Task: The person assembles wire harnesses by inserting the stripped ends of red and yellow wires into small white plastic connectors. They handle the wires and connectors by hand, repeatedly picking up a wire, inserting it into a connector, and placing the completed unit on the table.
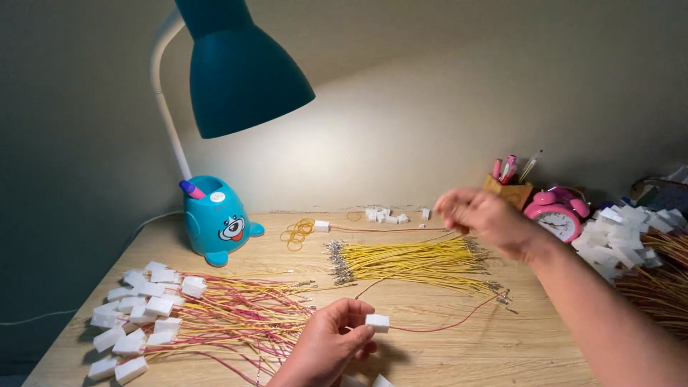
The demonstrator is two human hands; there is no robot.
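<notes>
My left hand (331, 342) is at the front of the wooden desk (459, 351), its fingers pinching a small white plastic connector (378, 322) with a red wire (459, 322) trailing right. My right hand (481, 218) hovers blurred over the right end of a bundle of loose yellow wires (408, 263), fingers pinched together; whether it holds a wire I cannot tell. A pile of finished red and yellow wires with white connectors (179, 315) lies left of my left hand.
A teal desk lamp (236, 68) on a cartoon base (215, 222) stands at the back left. Rubber bands (297, 233) and loose white connectors (385, 215) lie at the back. A pink alarm clock (557, 215), a pen holder (510, 188) and another connector heap (623, 236) sit right.
</notes>
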